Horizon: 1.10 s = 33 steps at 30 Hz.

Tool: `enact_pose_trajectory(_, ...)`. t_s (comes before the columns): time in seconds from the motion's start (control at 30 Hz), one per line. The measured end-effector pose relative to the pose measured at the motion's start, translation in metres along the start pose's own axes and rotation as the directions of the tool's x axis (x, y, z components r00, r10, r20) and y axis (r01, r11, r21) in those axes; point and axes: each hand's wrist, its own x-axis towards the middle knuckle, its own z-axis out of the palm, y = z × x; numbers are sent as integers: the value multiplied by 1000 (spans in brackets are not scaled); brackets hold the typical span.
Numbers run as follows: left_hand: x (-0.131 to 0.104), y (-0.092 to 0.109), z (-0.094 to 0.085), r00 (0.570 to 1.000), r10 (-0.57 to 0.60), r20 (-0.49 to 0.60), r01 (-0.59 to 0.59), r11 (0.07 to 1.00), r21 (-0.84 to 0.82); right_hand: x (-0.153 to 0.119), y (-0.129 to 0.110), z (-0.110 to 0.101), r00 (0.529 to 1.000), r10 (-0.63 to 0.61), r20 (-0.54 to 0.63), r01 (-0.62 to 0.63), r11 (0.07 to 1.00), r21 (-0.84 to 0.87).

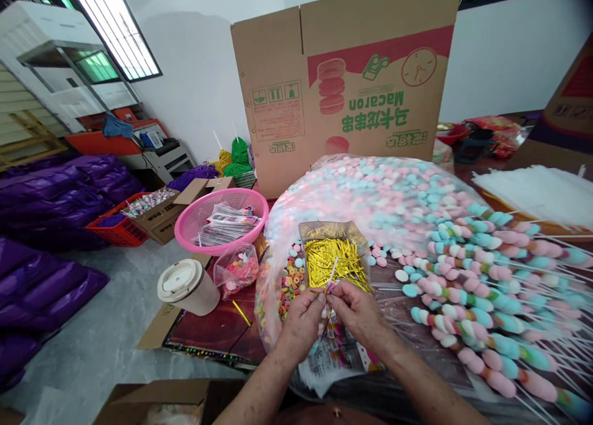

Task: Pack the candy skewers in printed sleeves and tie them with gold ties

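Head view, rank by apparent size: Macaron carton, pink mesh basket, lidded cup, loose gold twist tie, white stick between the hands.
1. Macaron carton
2. Pink mesh basket
3. Lidded cup
Unranked, smallest: loose gold twist tie and white stick. They look alike, and the stick is partly hidden.

On the large cardboard box [343, 88], "Macaron" [376, 100] is printed upside down, with the characters 马卡龙串串 [375, 121] seen below it, also inverted. Stylised green lettering [406, 139] is repeated on the left panel, not legible. Three framed handling symbols [277, 93] are shown there too, fine red print set below, too small. Symbols are carried by the right-hand box [567, 97], dim. Print on the packet [319, 358] cannot be made out
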Motion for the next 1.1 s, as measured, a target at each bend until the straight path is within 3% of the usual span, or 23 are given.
enact_pose_trajectory(0.07,-1,2,-1,1000,9,-4,-9,998,-68,-4,-5,-5,1000,1,29,-2,1000,13)
enact_pose_trajectory(0.13,-2,7,-5,989,-102,110,117,983,-142,-8,-15,-15,983,-124,132,137,986,-97)
enact_pose_trajectory(0.23,-2,16,-11,896,-259,360,355,906,-233,-11,-36,-31,861,-341,377,430,885,-180)
enact_pose_trajectory(0.3,-2,21,-11,870,-252,424,396,870,-294,-9,-45,-35,770,-401,495,508,856,-97)
enact_pose_trajectory(0.33,-2,23,-10,880,-231,415,384,860,-336,-7,-47,-34,754,-411,511,511,857,-64)
enact_pose_trajectory(0.37,-2,24,-8,901,-212,379,361,850,-383,-5,-47,-31,769,-412,489,499,864,-57)
enact_pose_trajectory(0.47,-1,23,-1,966,-211,152,259,825,-502,1,-35,-17,888,-369,273,417,898,-142)
enact_pose_trajectory(0.57,3,15,5,977,-201,-70,142,861,-489,3,-20,-1,938,-325,123,344,921,-183)
enact_pose_trajectory(0.7,7,3,8,971,-79,-228,-8,934,-356,3,-11,8,955,-292,46,294,930,-219)
enact_pose_trajectory(0.8,5,1,8,975,-23,-222,-44,956,-291,3,-10,6,943,-326,59,326,883,-336)
enact_pose_trajectory(0.9,1,10,4,996,-39,-74,14,952,-306,4,-12,-1,937,-344,54,330,829,-451)
enact_pose_trajectory(0.97,0,17,1,994,-109,-5,101,941,-322,3,-12,-5,932,-348,105,354,800,-485)
enact_pose_trajectory(1.03,1,20,-2,982,-188,-15,172,927,-332,3,-12,-7,887,-420,193,454,713,-534)
enact_pose_trajectory(1.1,1,19,-2,977,-205,-58,176,932,-318,5,-11,-10,799,-550,242,561,540,-628)
